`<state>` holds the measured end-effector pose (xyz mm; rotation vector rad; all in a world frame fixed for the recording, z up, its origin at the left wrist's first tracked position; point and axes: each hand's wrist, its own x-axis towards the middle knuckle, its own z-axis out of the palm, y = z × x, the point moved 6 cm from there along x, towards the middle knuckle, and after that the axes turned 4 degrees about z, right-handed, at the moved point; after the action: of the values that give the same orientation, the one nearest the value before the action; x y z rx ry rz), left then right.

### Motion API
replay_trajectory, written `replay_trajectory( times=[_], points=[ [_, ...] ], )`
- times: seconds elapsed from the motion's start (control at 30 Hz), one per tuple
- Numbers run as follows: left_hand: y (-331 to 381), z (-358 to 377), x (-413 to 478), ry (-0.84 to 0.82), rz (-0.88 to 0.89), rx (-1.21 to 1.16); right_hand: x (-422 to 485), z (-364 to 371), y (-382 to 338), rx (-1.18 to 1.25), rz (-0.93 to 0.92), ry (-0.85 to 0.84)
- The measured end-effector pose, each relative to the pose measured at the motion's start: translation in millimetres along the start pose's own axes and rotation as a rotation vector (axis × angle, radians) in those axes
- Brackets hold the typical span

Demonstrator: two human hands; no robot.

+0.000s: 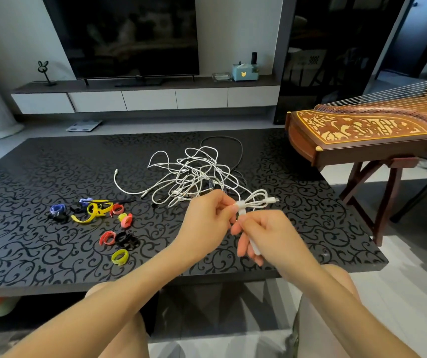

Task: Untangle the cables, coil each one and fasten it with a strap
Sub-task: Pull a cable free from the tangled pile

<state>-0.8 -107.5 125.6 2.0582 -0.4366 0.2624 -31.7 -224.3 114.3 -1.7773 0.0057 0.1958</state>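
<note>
Surface: black scroll-patterned surface [52, 254], tangled white cables [194, 174] beyond the fingers [222, 202].
Left hand [207, 223]: fingers pinch coiled white cable [257, 198].
Right hand [266, 236]: fingers pinch white fabric strap [241, 206] round it.

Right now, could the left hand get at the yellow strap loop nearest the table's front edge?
Probably yes: the yellow strap loop lies on bare table near the left hand, nothing between. But that hand pinches the coiled white cable.

In my grip, one coiled white cable [257, 198] and one white fabric strap [241, 206]. Three red rolled straps [107, 238] lie loose (the tangled white cables [194, 174] defy counting).
</note>
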Motion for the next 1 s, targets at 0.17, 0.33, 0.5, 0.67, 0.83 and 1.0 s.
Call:
replay_trajectory(
  times=[0.17,0.33,0.5,0.67,0.83,1.0],
  points=[
    [16.0,1.8,1.7,0.052,0.385,0.296,9.1,-10.9,-16.0,0.261,0.174,-0.085],
    [22.2,0.3,-1.3,-0.012,0.577,0.380,15.1,-6.3,-9.1,0.577,0.367,-0.199],
    [8.3,-5.4,7.3,0.016,0.284,0.155,7.6,-16.9,-8.5,0.547,0.292,-0.228],
    [-11.5,3.9,10.0,-0.176,-0.347,-0.589,20.0,-64.7,7.2,0.261,0.003,0.276],
    [-1.5,22.9,6.3,-0.455,-0.488,-0.929,31.3,-21.1,-2.1,0.179,-0.239,-0.072],
    [-9.9,20.4,6.2,-0.406,-0.558,-1.131,25.9,-21.9,-5.8,0.084,-0.292,0.147]
  ],
)
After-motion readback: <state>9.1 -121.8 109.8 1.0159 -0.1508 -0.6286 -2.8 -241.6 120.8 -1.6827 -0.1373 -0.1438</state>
